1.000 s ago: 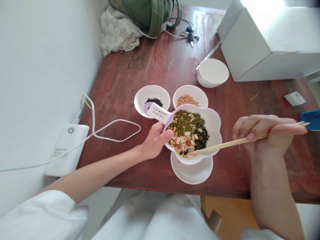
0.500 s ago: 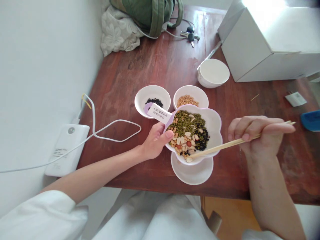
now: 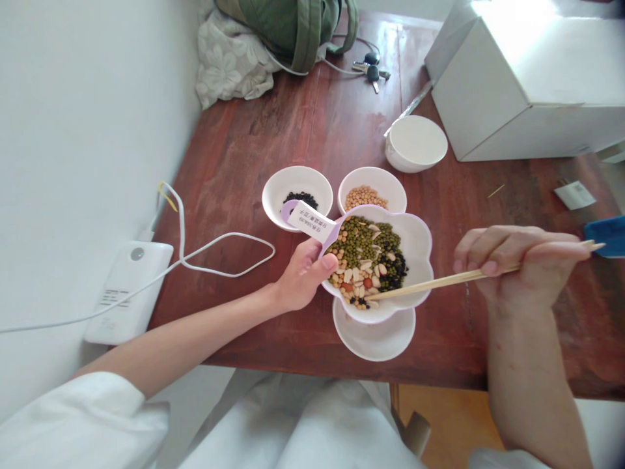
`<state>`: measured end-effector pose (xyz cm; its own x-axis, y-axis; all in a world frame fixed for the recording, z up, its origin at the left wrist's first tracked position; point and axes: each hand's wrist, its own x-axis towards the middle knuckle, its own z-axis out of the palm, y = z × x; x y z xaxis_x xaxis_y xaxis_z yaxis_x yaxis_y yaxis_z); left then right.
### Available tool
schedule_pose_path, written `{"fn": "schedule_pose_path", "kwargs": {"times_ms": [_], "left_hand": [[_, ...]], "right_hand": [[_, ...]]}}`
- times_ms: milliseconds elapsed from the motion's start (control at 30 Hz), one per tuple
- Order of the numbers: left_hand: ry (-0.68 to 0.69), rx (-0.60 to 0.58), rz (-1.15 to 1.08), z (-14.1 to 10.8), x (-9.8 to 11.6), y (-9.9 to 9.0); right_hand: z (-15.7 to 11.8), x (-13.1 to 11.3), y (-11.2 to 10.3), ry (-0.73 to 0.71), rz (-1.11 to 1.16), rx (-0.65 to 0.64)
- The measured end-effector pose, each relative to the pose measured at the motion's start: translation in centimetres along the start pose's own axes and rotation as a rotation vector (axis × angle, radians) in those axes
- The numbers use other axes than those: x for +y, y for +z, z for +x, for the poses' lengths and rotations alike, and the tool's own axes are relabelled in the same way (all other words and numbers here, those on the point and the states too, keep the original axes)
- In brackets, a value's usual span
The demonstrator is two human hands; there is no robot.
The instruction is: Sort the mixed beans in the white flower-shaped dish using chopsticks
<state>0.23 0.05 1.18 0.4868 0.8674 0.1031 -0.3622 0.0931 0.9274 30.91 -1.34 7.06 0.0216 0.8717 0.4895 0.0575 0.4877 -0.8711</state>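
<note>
My left hand (image 3: 307,273) grips the rim and handle base of a white flower-shaped bowl (image 3: 417,244) with a lilac edge. Inside lie green beans (image 3: 364,241), dark beans (image 3: 394,272), yellow beans and peanuts (image 3: 359,273). My right hand (image 3: 517,260) is closed round wooden chopsticks (image 3: 439,283), whose tips touch the mix near the peanuts. Behind the bowl stand a white bowl of black beans (image 3: 301,197) and a white bowl of yellow beans (image 3: 366,197). Partly under the flower-shaped bowl, at the near side, is another white bowl (image 3: 375,342).
An empty white bowl (image 3: 417,143) stands beside a big white box (image 3: 517,85). Keys (image 3: 372,70) and a green bag (image 3: 288,29) are at the back. A power bank (image 3: 129,293) with a looped cable lies left; a blue object (image 3: 608,236) lies right.
My right hand has moved slightly to the right with the chopsticks. Their tips have shifted up a little from the bowl's near edge. My left hand keeps its hold.
</note>
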Motion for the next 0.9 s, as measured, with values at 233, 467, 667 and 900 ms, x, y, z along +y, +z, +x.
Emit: {"fn": "schedule_pose_path", "kwargs": {"times_ms": [233, 467, 667, 900], "left_hand": [[-0.014, 0.038, 0.008, -0.4, -0.9, -0.5], [-0.042, 0.053, 0.010, -0.4, -1.0, -0.5], [-0.024, 0.035, 0.001, -0.5, -1.1, -0.6], [-0.014, 0.036, 0.002, -0.5, -1.0, -0.6]], "right_hand": [[-0.1, -0.2, 0.0, 0.016, -0.007, -0.035], [0.1, 0.2, 0.5, 0.063, 0.085, -0.052], [0.7, 0.5, 0.8, 0.033, 0.155, -0.042], [0.3, 0.9, 1.0, -0.034, 0.071, 0.084]]}}
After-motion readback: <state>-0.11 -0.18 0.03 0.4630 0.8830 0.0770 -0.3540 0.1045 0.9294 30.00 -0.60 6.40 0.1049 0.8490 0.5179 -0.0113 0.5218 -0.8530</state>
